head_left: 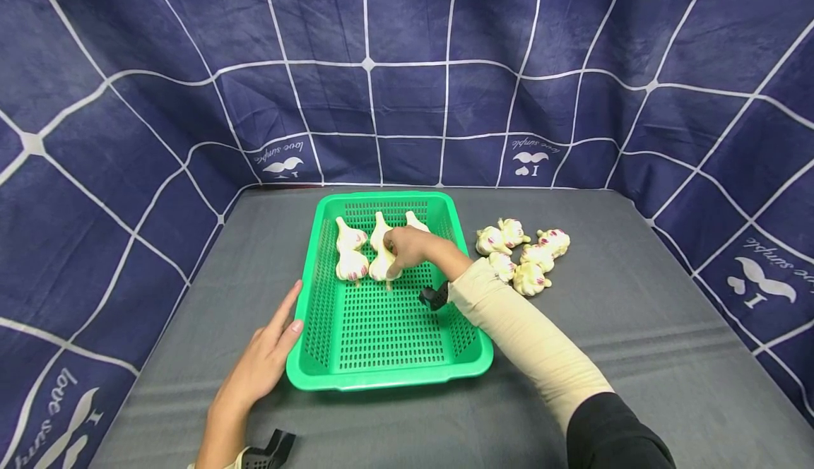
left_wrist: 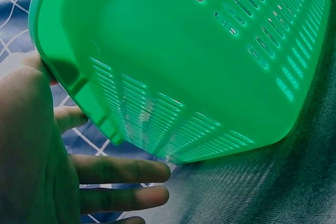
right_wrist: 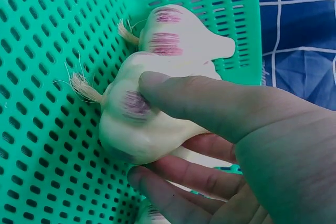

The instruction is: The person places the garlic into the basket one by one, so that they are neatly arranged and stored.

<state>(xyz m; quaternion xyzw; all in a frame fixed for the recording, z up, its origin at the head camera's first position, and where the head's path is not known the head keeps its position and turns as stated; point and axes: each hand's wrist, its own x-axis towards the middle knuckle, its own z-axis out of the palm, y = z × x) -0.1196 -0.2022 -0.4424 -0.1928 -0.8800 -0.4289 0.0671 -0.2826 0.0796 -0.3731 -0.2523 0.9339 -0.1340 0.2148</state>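
Note:
A green plastic basket [head_left: 394, 377] with slotted walls stands on the grey table. My right hand [head_left: 410, 246] reaches into it and grips a garlic bulb [right_wrist: 157, 135], thumb on top and fingers beneath. This bulb lies in the middle row, its root tuft towards me. Beside it on the left are two more garlic bulbs [head_left: 352, 265], one behind the other. Another garlic bulb [head_left: 416, 222] shows partly past my right hand at the back right. My left hand [head_left: 257, 359], fingers extended, touches the basket's left rim.
Several loose garlic bulbs [head_left: 533, 257] sit in a cluster on the table [head_left: 610, 271], right of the basket and partly behind my right sleeve [head_left: 528, 335]. A blue cloth with white lines [head_left: 407, 102] hangs round the back and sides.

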